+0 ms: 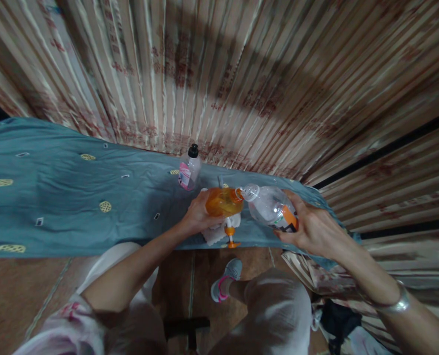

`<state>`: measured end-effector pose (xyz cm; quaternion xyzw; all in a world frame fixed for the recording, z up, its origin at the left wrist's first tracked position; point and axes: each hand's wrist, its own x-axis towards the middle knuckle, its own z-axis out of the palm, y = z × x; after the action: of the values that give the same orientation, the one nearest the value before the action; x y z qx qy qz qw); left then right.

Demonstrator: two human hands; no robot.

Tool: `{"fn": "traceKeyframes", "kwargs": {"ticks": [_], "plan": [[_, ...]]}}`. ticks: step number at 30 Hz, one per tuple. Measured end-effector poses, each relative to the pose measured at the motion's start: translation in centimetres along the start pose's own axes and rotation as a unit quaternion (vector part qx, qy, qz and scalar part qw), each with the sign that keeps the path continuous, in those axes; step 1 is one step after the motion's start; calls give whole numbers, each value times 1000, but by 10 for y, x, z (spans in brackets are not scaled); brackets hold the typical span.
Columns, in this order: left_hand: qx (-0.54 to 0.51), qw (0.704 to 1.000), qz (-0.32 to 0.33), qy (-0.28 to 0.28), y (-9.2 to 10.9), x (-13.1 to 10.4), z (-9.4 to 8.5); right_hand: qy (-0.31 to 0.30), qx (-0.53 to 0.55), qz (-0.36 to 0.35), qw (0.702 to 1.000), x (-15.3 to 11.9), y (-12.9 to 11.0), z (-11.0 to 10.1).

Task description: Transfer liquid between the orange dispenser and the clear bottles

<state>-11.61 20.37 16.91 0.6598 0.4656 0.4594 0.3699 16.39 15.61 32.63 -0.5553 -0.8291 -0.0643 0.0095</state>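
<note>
My left hand (198, 213) is wrapped round an orange bottle (223, 202), which lies tilted on its side with its open neck pointing right. In my right hand (304, 223) is a clear plastic bottle (269, 204) with an orange label, its neck pointing left. The two bottle mouths meet or nearly meet. Below the orange bottle, an orange pump top (230, 235) rests beside a white cloth or tissue (212, 234) near the front edge. A clear bottle with a black cap and pink label (190, 168) stands behind my left hand.
A teal patterned cloth (71, 187) covers the long narrow surface. Pleated curtains (219, 88) rise behind it and on the right. My legs and one shoe (227, 280) show below the front edge. Dark and light fabric (340, 320) lies at the lower right.
</note>
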Motion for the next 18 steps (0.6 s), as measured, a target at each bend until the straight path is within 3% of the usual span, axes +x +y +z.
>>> {"fn": "traceKeyframes", "kwargs": {"ticks": [18], "plan": [[-1, 1000, -21, -8, 5, 0, -1, -9, -12, 8, 1000, 0, 0, 0]]}}
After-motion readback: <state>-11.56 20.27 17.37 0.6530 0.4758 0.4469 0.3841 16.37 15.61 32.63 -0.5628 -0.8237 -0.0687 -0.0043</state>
